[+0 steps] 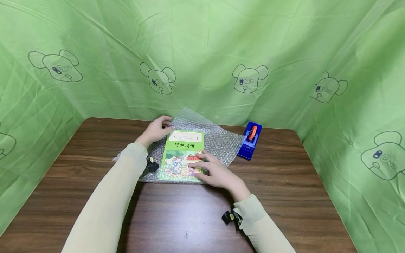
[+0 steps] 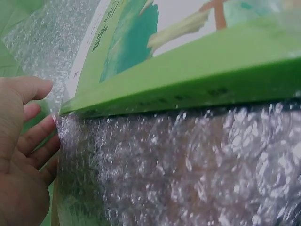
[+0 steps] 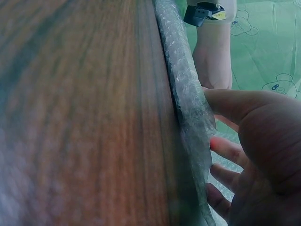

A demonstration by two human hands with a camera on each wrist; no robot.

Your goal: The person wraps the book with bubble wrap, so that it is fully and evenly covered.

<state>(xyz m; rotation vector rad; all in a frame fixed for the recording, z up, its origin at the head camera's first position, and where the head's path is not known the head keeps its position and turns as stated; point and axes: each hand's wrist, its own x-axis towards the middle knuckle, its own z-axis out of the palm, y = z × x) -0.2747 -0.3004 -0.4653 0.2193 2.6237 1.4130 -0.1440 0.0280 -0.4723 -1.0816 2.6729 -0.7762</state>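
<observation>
A green picture-cover book (image 1: 183,144) lies face up on a sheet of bubble wrap (image 1: 218,138). A clear layer of the wrap covers the lower part of its cover, folded at the near edge. My right hand (image 1: 218,173) rests with spread fingers on the wrapped lower right of the book. By the book's upper left corner is my left hand (image 1: 157,130), fingers loosely bent at the wrap's edge. In the left wrist view, a gap shows between thumb and fingers, beside the book's green spine (image 2: 188,92). The right wrist view shows the folded wrap edge (image 3: 181,70) beside the right thumb.
A blue tape dispenser (image 1: 246,149) with an orange roll stands to the right, touching or nearly touching the wrap's right corner. The brown wooden table (image 1: 190,214) has green curtains (image 1: 202,45) behind it and on both sides.
</observation>
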